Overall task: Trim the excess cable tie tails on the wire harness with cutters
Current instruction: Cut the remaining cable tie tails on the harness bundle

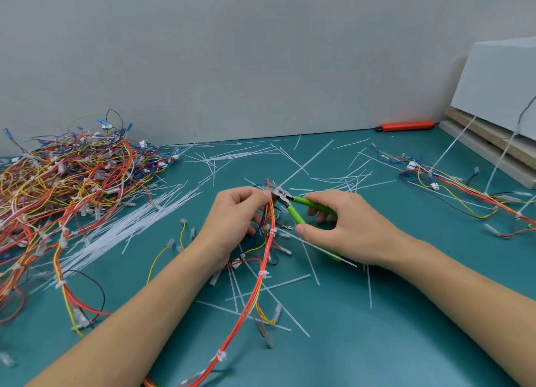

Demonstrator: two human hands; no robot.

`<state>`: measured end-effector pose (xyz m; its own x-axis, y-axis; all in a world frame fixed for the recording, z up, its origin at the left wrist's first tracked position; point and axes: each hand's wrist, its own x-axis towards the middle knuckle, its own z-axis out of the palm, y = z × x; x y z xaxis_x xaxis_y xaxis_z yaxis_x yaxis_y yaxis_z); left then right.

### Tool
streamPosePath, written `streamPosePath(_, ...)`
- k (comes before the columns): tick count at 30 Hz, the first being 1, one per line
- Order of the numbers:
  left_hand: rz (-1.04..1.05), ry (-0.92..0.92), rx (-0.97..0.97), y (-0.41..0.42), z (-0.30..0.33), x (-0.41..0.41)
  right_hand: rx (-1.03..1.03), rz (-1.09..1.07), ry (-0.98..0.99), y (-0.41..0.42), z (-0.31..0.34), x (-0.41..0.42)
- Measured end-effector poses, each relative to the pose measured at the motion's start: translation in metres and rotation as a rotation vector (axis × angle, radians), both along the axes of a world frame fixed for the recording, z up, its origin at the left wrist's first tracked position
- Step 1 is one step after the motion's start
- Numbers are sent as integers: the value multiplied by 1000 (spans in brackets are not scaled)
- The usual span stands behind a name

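A wire harness (255,293) of red, orange and yellow wires runs from the bottom edge up to the table's middle, bound by white cable ties (264,274). My left hand (235,215) pinches its upper end. My right hand (345,227) grips green-handled cutters (298,209), fingers curled round both handles. The metal jaws (279,193) sit at the harness top, right beside my left fingertips. Whether a tie tail lies between the jaws is too small to tell.
A big tangle of harnesses (69,183) fills the left. Loose white cable ties (130,224) and cut tails (319,160) litter the teal mat. More harnesses (464,189) lie right, below a white box (499,84) on boards. An orange knife (406,125) lies by the wall.
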<state>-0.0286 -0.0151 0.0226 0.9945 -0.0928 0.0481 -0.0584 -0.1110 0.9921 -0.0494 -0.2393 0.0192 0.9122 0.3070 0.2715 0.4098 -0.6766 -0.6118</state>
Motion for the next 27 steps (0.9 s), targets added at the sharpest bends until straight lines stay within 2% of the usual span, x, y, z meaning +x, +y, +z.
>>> streamPosePath(7,-3,-9,-24,0,1,1,-52,105,6,-3,6,2)
streamPosePath(19,-8,4,-6,0,-1,2,-26,-3,-20,0,-1,1)
streamPosePath(27,-12,1,-29,1,-1,1,-37,77,-18,-8,4,7)
